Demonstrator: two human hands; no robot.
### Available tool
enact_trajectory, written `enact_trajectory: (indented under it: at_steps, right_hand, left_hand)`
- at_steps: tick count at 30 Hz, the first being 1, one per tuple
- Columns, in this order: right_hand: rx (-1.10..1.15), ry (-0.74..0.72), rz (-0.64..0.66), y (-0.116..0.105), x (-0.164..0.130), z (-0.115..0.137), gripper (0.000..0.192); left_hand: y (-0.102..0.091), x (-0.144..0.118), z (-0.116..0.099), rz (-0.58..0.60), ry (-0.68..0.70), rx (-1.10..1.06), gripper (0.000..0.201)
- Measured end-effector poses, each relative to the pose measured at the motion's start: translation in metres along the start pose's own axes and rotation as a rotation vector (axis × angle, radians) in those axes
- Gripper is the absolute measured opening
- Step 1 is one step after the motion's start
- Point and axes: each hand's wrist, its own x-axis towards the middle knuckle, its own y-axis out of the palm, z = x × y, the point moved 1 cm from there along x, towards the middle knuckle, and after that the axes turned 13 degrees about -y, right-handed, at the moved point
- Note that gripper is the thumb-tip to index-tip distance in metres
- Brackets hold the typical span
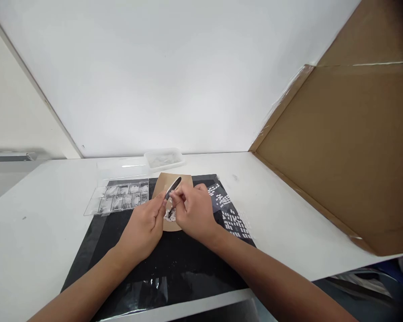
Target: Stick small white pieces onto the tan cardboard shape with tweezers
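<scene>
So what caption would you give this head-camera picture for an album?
Two bare hands meet over a brown card on a black mat, the right hand gripping dark tweezers, beside a clear compartment box.

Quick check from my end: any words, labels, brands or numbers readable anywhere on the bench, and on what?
None can be read.
White marks on the black mat at its right edge: small blocks in rows, too small to tell as text.
Clear compartment box: no label seen.
Tweezers in the right hand: no marking legible.
Cardboard panel: blank.
</scene>
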Motion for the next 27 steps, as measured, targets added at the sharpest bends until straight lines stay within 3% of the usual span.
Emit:
enact_trajectory:
  at_steps: [6,10,14,17,21,25,27]
  right_hand:
    - [0.002,0.006,0.008,0.0014,-0.0001,-0.0013,0.018]
    - [-0.004,0.039,-0.057,-0.0008,0.0005,-0.0016,0.022]
    - [0.051,0.004,0.007,-0.0005,0.0013,-0.0005,0.02]
    - [0.024,0.025,-0.042,-0.0006,0.0019,-0.0005,0.021]
    - [0.043,0.018,0.025,-0.0008,0.0029,0.0008,0.021]
    - [0.003,0.029,-0.046,-0.004,0.0046,0.0021,0.022]
    - [0.033,-0.001,-0.005,-0.0045,0.0046,0.0036,0.022]
  left_hand:
    - [0.0008,0.0004,0.0003,-0.011,-0.021,0.021,0.034]
    - [0.0023,0.001,0.001,-0.033,-0.004,0.041,0.035]
    - [0.0022,0.001,0.0034,-0.052,0.031,0.075,0.035]
    - [0.0022,0.0012,0.0047,-0.059,0.025,0.078,0.036]
    - [0.0025,0.0014,0.0046,-0.044,0.007,0.073,0.036]
    - [0.0017,0.0012,0.0027,-0.067,-0.005,0.054,0.037]
    - [0.0015,0.0014,0.0019,-0.071,-0.009,0.053,0.036]
